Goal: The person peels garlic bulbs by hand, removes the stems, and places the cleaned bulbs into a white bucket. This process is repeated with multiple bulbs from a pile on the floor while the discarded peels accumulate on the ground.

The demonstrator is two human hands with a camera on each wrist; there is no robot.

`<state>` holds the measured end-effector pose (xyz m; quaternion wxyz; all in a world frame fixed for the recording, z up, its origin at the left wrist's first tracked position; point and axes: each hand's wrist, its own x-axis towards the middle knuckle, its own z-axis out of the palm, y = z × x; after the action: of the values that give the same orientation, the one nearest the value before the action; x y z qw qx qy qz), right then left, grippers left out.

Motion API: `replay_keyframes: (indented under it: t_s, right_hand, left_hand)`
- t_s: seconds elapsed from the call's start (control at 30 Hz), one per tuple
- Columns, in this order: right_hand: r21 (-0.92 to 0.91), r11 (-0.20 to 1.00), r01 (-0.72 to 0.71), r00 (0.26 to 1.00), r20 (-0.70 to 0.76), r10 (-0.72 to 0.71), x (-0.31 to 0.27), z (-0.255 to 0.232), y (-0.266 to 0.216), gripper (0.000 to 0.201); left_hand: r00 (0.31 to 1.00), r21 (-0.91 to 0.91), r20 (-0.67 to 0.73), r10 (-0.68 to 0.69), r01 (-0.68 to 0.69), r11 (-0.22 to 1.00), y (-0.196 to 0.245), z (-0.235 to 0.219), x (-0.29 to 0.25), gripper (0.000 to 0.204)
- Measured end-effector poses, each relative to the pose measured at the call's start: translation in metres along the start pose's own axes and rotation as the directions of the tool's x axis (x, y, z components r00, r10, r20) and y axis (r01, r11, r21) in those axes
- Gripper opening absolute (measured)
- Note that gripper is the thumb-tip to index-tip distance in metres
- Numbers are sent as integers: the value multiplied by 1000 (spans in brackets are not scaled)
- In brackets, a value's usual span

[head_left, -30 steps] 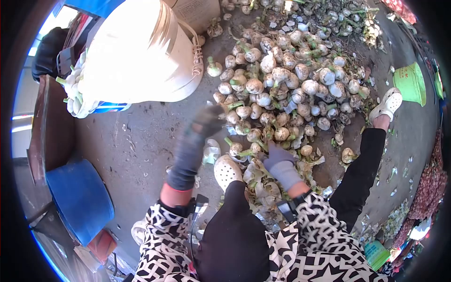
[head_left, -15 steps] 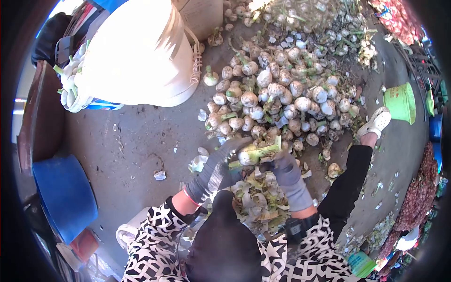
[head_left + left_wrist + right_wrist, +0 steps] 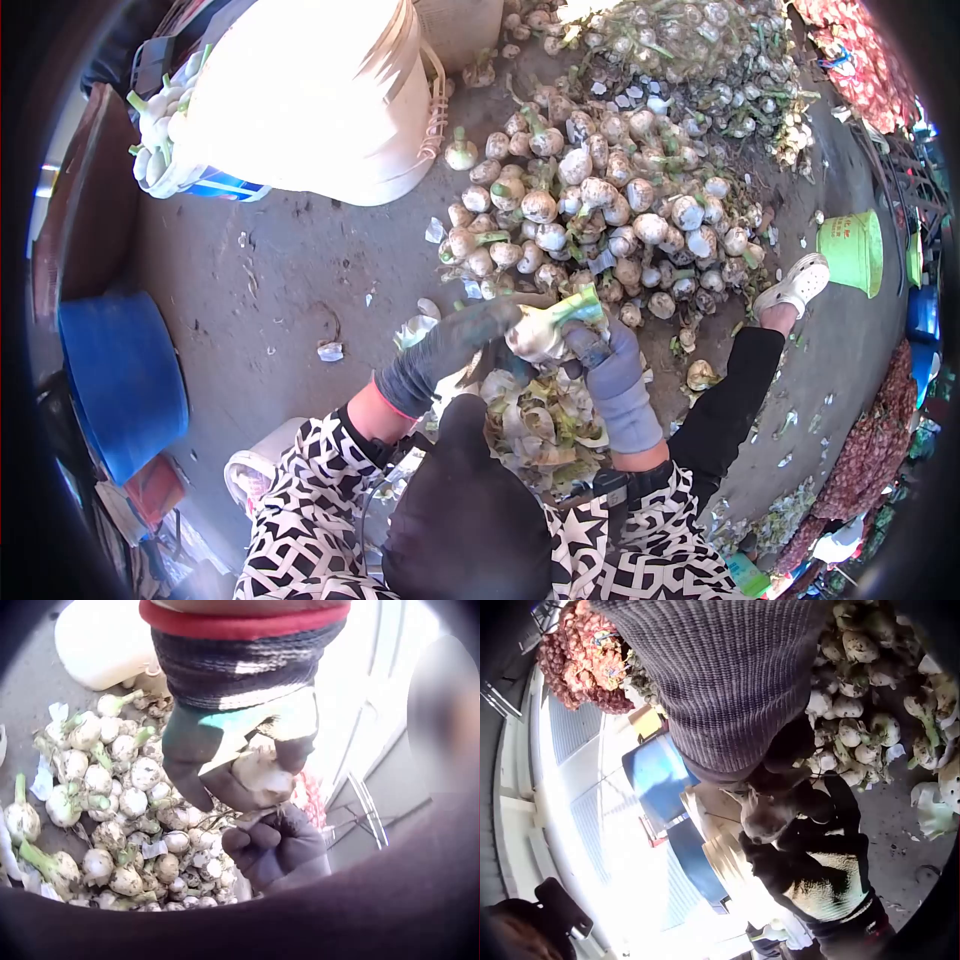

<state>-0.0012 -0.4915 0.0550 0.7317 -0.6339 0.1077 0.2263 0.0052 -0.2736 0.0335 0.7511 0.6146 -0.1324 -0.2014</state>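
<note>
A garlic bulb (image 3: 535, 338) with a thick green stalk (image 3: 578, 304) is held between two gloved hands, above a heap of peeled-off skins (image 3: 540, 415). My left hand (image 3: 460, 340), in a dark glove, grips the bulb from the left. In the left wrist view its fingers curve round the pale bulb (image 3: 264, 778). My right hand (image 3: 608, 370), in a grey glove, pinches a bit of outer skin at the bulb's lower side with curled fingers (image 3: 262, 834). The right wrist view shows the bulb (image 3: 766, 817) partly hidden between both gloves.
A large pile of soil-marked garlic (image 3: 600, 215) lies just beyond the hands. A white bucket (image 3: 330, 110) stands front left, a blue tub (image 3: 122, 380) at left. A lime-green bucket (image 3: 850, 252) is at right, past an outstretched foot in a white clog (image 3: 795, 292).
The right hand has lifted a garlic bulb from the pile's near edge. My left hand has swung down and right to meet it, and both hands now hold the bulb over the skins.
</note>
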Motion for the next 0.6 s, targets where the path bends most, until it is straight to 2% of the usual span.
replay_keyframes:
  t_s: [0.03,0.07,0.1,0.17,0.2,0.23,0.27,0.3,0.33,0.37,0.4,0.43,0.47,0.5,0.53,0.57,0.6]
  right_hand:
    - [84,994,-75,996,53,70,-2,-1,-4,23]
    - [189,965,-182,974,166,151,-5,0,-9,29]
    - [113,969,-220,931,321,174,-10,-2,-13,34]
    - [-27,997,-74,960,270,79,-17,20,-5,38]
    - [-21,997,-71,960,270,74,-18,26,3,38]
    - [37,999,-37,961,274,26,-18,30,15,37]
    - [93,996,0,960,277,-26,-16,33,19,36]
    - [96,995,7,960,279,-33,-15,34,19,36]
    - [189,978,-86,969,244,38,-13,34,17,34]
    - [283,944,-172,970,214,112,-10,34,14,32]
    - [394,885,-250,956,246,160,-5,28,11,28]
    - [403,883,-241,959,239,152,-2,28,10,28]
    - [411,866,-285,945,273,181,-1,28,10,28]
    - [413,846,-337,926,310,217,-3,29,12,28]
    - [377,870,-317,912,375,169,-1,27,27,31]
    - [381,866,-322,910,378,172,0,28,34,31]
    - [474,803,-360,891,429,146,2,30,40,33]
  left_hand:
    - [974,228,56,218,-225,947,0,0,-3,69]
    - [996,556,35,85,-91,826,-17,-11,-3,63]
    - [974,-36,-24,-227,226,974,16,0,3,58]
    - [974,-98,73,-216,222,970,-17,-23,14,48]
    - [975,468,18,-223,189,863,-19,-34,27,34]
    - [974,471,18,-226,191,861,-20,-31,27,34]
    - [920,51,-229,-318,338,940,-16,-25,32,32]
    - [785,-391,-396,-475,324,861,-13,-21,37,33]
    - [812,-209,-511,-281,200,957,-13,-20,38,45]
    - [815,-203,-509,-277,199,959,-3,-21,33,45]
    - [855,-163,-450,-255,202,966,16,-25,22,52]
    - [892,-122,-386,-237,205,971,33,-23,14,59]
    - [976,-8,-200,-88,88,996,41,-11,8,69]
    - [988,163,-148,44,-20,986,27,-6,-2,66]
    - [987,150,-154,40,-17,989,19,1,-12,52]
    - [986,139,-161,40,-17,990,18,7,-16,38]
    - [978,-36,-158,-138,134,990,21,4,-16,36]
